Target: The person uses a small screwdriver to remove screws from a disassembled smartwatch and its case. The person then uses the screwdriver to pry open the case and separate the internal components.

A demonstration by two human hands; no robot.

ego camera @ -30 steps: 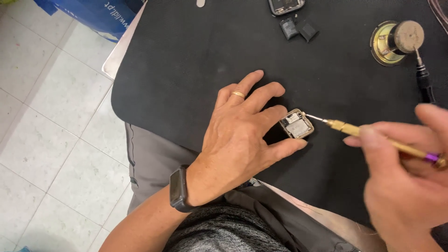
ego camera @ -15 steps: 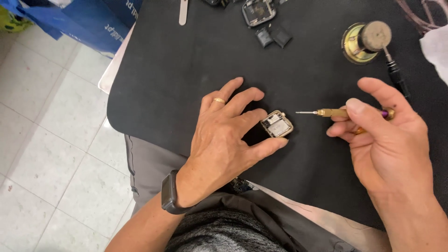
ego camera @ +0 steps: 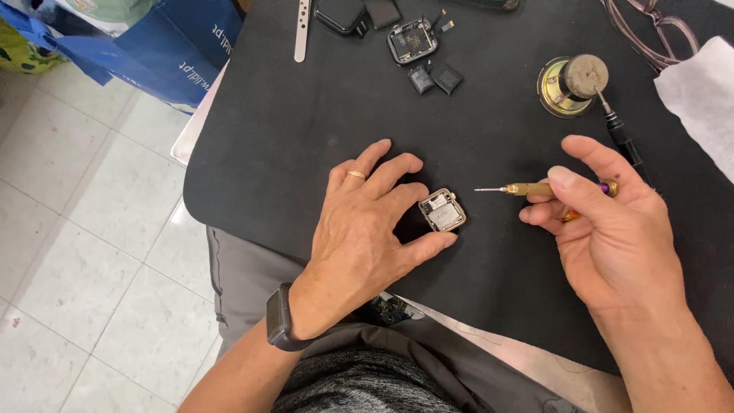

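My left hand (ego camera: 367,226) rests on a black work mat (ego camera: 306,130) and pinches a small square opened watch case (ego camera: 443,210) between thumb and fingers. A ring sits on one finger and a dark band on the wrist. My right hand (ego camera: 612,237) holds a brass precision screwdriver (ego camera: 535,189) level, tip pointing left. The tip hovers a short way right of the case, not touching it.
At the mat's far edge lie another opened watch case (ego camera: 411,40), two small dark parts (ego camera: 434,78), a metal strap piece (ego camera: 303,29) and a round brass tool stand (ego camera: 569,82). Glasses (ego camera: 650,38) and white tissue (ego camera: 699,92) sit far right. Blue bags (ego camera: 153,38) stand on the floor.
The screwdriver tip has drawn back to the right, away from the watch case. My left hand keeps its hold. The camera view has shifted, showing more of the mat's far side.
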